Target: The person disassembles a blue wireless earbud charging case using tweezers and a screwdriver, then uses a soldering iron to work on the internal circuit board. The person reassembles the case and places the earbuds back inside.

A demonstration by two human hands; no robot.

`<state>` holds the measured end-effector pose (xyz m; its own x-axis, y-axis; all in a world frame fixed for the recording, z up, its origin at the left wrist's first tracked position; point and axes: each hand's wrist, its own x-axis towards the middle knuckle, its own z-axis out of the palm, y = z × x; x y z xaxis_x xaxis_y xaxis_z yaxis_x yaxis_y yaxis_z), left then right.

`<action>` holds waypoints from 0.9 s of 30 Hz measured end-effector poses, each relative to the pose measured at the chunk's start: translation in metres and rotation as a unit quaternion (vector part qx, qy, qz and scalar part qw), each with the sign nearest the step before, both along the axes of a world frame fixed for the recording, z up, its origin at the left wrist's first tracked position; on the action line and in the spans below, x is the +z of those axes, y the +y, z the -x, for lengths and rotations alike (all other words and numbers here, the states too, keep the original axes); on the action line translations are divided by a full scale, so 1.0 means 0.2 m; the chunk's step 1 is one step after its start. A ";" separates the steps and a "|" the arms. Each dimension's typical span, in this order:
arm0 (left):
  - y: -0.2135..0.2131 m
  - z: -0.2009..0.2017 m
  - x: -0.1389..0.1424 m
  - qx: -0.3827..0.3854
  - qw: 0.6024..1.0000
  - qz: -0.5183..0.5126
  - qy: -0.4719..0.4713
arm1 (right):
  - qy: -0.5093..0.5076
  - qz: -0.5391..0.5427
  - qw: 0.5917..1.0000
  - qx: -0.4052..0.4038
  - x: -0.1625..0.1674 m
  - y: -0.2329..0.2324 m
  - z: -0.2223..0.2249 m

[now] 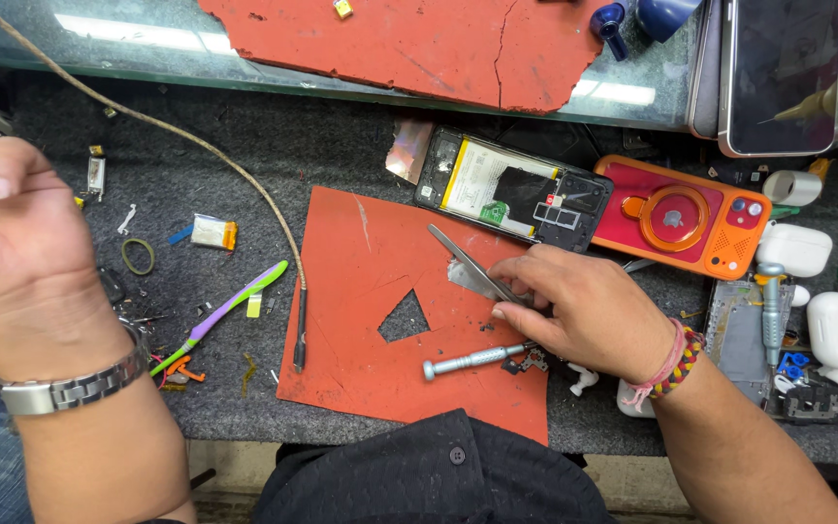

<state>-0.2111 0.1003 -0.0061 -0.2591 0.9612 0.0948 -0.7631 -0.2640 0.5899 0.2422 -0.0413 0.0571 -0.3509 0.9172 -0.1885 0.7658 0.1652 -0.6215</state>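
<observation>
Red work mat [361, 320] lies on the dark bench; at its upper edge sits an opened phone [511, 189], back cover off and battery bare, likely fragile and best taken by its rim. On the mat, the right hand [589, 311] pinches slim metal tweezers [467, 264], stiff, light, probably slippery, fingers closed on the rear end, a small silver screwdriver [472, 361] just below. The left hand [12, 223] hovers loosely curled well apart, apparently holding nothing.
</observation>
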 end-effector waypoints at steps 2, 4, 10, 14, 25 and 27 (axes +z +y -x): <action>0.00 -0.03 0.02 -0.008 1.000 0.012 -0.007 | 0.001 0.004 1.000 -0.001 0.00 0.00 0.00; 0.00 -0.08 0.04 -0.014 0.999 0.029 -0.002 | 0.002 0.002 1.000 0.000 0.00 0.00 0.00; -0.07 -0.26 0.08 -0.048 0.991 0.080 0.096 | 0.001 -0.011 1.000 0.009 -0.01 -0.01 -0.01; -0.10 -0.28 0.07 -0.058 0.986 0.076 0.138 | -0.003 -0.007 1.000 0.010 0.00 -0.01 -0.01; -0.38 -0.52 0.28 0.119 0.806 -0.204 0.542 | 0.016 -0.044 0.998 0.040 0.11 -0.05 -0.06; -0.53 -0.49 0.37 0.084 0.685 -0.369 0.623 | 0.011 -0.113 0.992 0.054 0.22 -0.09 -0.11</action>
<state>-0.1131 -0.0059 0.0684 0.3625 0.4992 0.7870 0.2887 -0.8630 0.4145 0.2642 -0.0589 0.1014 -0.4506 0.8923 0.0274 0.7226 0.3826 -0.5757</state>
